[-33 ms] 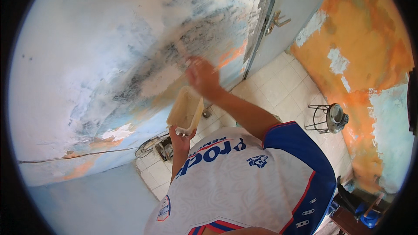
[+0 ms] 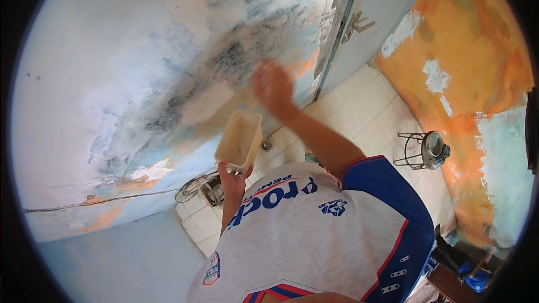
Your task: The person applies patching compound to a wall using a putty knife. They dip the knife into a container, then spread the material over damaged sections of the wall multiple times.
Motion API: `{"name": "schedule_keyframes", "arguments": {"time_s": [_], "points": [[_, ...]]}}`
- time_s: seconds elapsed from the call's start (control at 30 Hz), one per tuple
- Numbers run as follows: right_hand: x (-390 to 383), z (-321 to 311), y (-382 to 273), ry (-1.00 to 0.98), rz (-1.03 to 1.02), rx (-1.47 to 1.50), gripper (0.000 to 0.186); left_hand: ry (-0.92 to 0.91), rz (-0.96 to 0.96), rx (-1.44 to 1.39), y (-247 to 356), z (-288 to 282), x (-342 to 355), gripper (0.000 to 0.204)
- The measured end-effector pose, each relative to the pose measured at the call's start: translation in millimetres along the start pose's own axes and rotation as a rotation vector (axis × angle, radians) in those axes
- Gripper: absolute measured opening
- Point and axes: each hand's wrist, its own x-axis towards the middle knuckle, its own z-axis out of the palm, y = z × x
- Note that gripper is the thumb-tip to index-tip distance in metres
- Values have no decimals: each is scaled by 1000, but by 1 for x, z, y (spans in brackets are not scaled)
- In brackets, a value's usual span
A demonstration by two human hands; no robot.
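My left hand (image 2: 233, 175) grips the lower end of a cream rectangular plastic tub (image 2: 220, 145), its fingers at the rim. The tub is tilted with its open side toward me, and pale smears coat its inside. My right hand (image 2: 273, 87) is raised before the patchy wall (image 2: 185, 101), above and right of the tub. Its fingers look curled but are blurred by motion, and I cannot make out what is in them. White filler and dark grey smudges cover much of this wall, with orange and blue paint lower down.
A grey door (image 2: 382, 22) with a metal handle (image 2: 357, 27) stands beyond the wall. On the tiled floor (image 2: 359, 106) are a wire-legged stand with a round top (image 2: 432, 150) and a fan-like object (image 2: 212, 191). A cable (image 2: 106, 205) runs along the wall. Blue items (image 2: 476, 278) lie lower right.
My right hand has moved right and slightly up, away from the dark smudged patch. The left hand and tub have barely moved.
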Motion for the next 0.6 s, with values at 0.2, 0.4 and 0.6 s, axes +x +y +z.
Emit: {"name": "schedule_keyframes", "arguments": {"time_s": [0.2, 0.4, 0.6], "points": [[148, -55, 146, 449, 244, -418, 9, 4, -48, -16, -3, -8, 0, 71], [55, 22, 30, 108, -131, -25, 6, -42, -21, 7, -5, -2, 2, 65], [12, -17, 41, -78, 209, -36, 9, -35, 25, 32, -9, 10, -3, 71]]}}
